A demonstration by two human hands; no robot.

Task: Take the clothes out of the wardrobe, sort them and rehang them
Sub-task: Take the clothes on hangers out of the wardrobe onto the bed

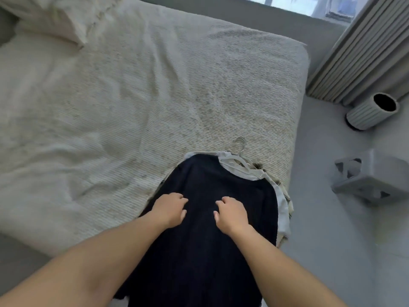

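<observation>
Dark garment (pixel 212 218) cut off at bottom edge, paler clothes (pixel 281 209) mostly buried beneath it, fingertips perhaps curled under, hangers (pixel 238 156) partly covered

A dark navy, matt knitted cloth garment (pixel 212 229) is lying on top, its surface finely ribbed and soft-looking. Under it, a pale grey smooth cloth garment (pixel 280 209) is showing at the edge. 2 thin hooks of the white hangers (pixel 240 149), seemingly shiny metal over smooth plastic shoulders, are poking out above the neckline. The cream woven bedspread (pixel 177 85) is looking coarse and nubbly, while the off-white pillow (pixel 55 21) is looking crinkled and matt. The ribbed grey cylindrical vase (pixel 371 111) is appearing matt, the pleated grey curtain (pixel 363 49) is hanging as dull cloth.
</observation>
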